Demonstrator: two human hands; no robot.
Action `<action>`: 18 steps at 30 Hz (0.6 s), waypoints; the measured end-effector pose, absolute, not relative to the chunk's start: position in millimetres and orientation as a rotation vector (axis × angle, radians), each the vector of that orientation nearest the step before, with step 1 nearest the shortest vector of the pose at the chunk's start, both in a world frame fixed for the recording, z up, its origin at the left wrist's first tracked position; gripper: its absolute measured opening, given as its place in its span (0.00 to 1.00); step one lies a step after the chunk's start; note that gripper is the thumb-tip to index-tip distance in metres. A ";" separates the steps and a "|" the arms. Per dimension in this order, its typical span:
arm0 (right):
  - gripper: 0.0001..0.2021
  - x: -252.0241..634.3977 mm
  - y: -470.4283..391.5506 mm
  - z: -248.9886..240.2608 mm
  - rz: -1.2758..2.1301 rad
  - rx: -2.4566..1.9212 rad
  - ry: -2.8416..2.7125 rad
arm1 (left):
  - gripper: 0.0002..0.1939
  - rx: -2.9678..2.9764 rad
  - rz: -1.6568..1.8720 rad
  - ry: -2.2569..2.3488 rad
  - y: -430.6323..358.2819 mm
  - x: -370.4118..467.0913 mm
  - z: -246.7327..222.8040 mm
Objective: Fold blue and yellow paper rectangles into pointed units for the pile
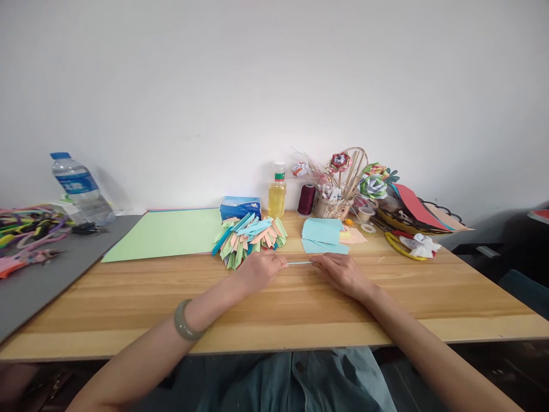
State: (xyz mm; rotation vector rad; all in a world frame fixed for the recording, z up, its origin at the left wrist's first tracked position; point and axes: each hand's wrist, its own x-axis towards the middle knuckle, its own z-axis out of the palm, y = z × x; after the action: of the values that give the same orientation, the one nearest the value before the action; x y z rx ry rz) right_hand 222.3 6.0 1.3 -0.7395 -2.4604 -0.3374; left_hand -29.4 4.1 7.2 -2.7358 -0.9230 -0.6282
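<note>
Near the front-left edge of the stack of light-blue paper rectangles, the left hand and right hand pinch opposite ends of a thin pale-blue paper strip, apparently mid-fold; creasing it calls for even fingertip pressure.

Wood-grain table bearing a pile of folded paper, light-blue paper pieces, green-topped sheets, maroon thread spool

Paper stack right of folded pieces, before basket
</note>
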 end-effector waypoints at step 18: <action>0.09 215.4 -0.8 7.8 -0.635 -0.575 -2.423 | 0.16 -2.574 -0.943 -0.711 3.9 -31.6 9.5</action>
State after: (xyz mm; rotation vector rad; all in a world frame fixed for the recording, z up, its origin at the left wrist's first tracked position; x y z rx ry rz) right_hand 215.4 -0.8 7.8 -0.5747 -2.4235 -0.6354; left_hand -31.6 3.9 9.5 -2.5743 -0.7108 -0.9433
